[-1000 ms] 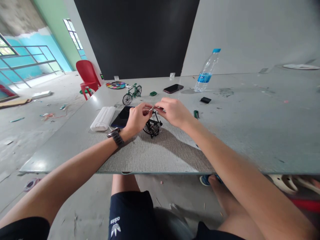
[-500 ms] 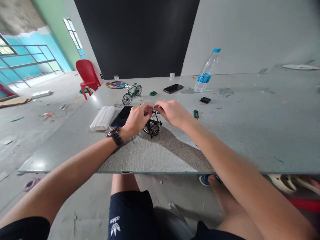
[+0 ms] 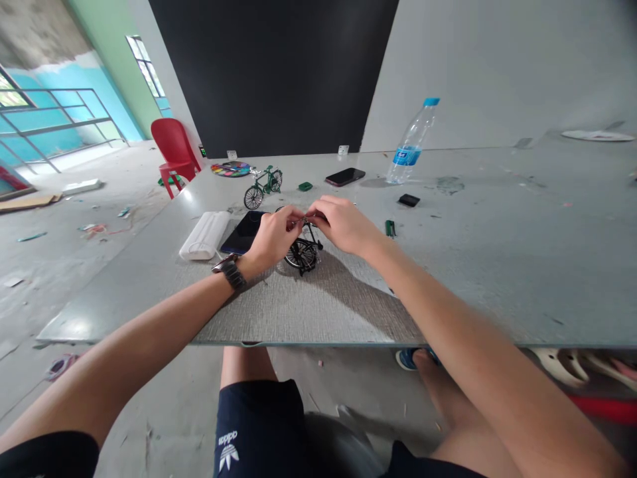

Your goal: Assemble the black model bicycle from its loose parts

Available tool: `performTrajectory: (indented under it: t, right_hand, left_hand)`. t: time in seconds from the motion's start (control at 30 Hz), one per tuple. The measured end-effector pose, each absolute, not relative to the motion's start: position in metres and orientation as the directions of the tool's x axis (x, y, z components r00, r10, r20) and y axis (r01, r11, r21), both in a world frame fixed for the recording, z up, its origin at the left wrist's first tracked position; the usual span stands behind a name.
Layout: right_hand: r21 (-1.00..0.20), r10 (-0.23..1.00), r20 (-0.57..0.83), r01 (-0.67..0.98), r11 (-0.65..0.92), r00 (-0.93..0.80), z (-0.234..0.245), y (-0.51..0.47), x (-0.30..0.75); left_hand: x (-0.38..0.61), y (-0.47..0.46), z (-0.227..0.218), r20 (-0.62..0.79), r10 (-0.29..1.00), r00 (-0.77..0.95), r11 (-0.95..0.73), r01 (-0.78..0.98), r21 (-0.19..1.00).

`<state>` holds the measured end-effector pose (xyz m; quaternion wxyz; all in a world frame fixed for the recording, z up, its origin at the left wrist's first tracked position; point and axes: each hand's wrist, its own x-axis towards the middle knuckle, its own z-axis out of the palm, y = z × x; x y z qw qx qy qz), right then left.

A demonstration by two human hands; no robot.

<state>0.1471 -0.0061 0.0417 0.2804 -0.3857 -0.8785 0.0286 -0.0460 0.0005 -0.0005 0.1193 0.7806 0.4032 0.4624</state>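
A small black model bicycle point(image 3: 302, 252) stands on a grey textured mat point(image 3: 308, 305) on the table. My left hand point(image 3: 273, 236), with a watch on its wrist, pinches a small metal part at the top of the model. My right hand point(image 3: 344, 226) pinches the same spot from the right. The fingertips of both hands meet above the handlebar area. What lies between the fingers is too small to name.
A green model bicycle point(image 3: 263, 186), a colour wheel point(image 3: 231, 169), a white case point(image 3: 205, 235), a dark tablet point(image 3: 243, 232), a phone point(image 3: 345, 176), a water bottle point(image 3: 413, 143) and small green and black parts lie on the table point(image 3: 497, 232). A red chair point(image 3: 173, 153) stands at the left.
Both hands have dropped slightly and closed in over the top of the black model bicycle. Nothing else has moved.
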Motion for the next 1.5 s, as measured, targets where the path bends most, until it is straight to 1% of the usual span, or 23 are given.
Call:
performTrajectory:
  t: [0.27, 0.4, 0.47, 0.53, 0.63, 0.73, 1.03, 1.2, 1.4, 1.5]
  right_hand:
    - [-0.314, 0.673, 0.562, 0.629, 0.712, -0.481, 0.045, 0.001, 0.158]
    - [-0.321, 0.670, 0.595, 0.632, 0.705, -0.445, 0.046, 0.003, 0.161]
    - [-0.326, 0.673, 0.598, 0.635, 0.701, -0.435, 0.046, 0.004, 0.163]
    - [-0.337, 0.681, 0.608, 0.643, 0.688, -0.409, 0.045, 0.006, 0.165]
    - [-0.348, 0.686, 0.632, 0.659, 0.667, -0.361, 0.045, 0.008, 0.169]
    - [-0.341, 0.677, 0.647, 0.661, 0.668, -0.350, 0.045, 0.009, 0.171]
    - [-0.353, 0.680, 0.658, 0.665, 0.659, -0.324, 0.046, 0.010, 0.174]
    - [-0.337, 0.669, 0.674, 0.676, 0.655, -0.312, 0.049, 0.010, 0.177]
    - [-0.293, 0.706, 0.633, 0.745, 0.600, -0.319, 0.052, 0.011, 0.183]
    - [-0.300, 0.729, 0.606, 0.757, 0.580, -0.318, 0.053, 0.010, 0.185]
  left_hand:
    - [-0.045, 0.000, -0.001, 0.619, 0.753, 0.223, -0.637, 0.486, 0.599]
    - [-0.046, -0.002, 0.002, 0.645, 0.721, 0.253, -0.670, 0.492, 0.556]
    - [-0.047, -0.004, 0.004, 0.657, 0.681, 0.325, -0.715, 0.492, 0.497]
    - [-0.048, -0.007, 0.007, 0.651, 0.618, 0.441, -0.778, 0.464, 0.424]
    - [-0.049, -0.009, 0.008, 0.586, 0.513, 0.627, -0.858, 0.399, 0.324]
    - [-0.048, -0.010, 0.008, 0.510, 0.467, 0.722, -0.884, 0.369, 0.288]
    - [-0.045, -0.012, 0.010, 0.471, 0.503, 0.725, -0.863, 0.394, 0.316]
    - [-0.044, -0.012, 0.009, 0.467, 0.523, 0.713, -0.851, 0.407, 0.331]
    - [-0.044, -0.012, 0.008, 0.469, 0.527, 0.708, -0.849, 0.412, 0.331]
    - [-0.044, -0.012, 0.008, 0.463, 0.515, 0.722, -0.856, 0.407, 0.319]
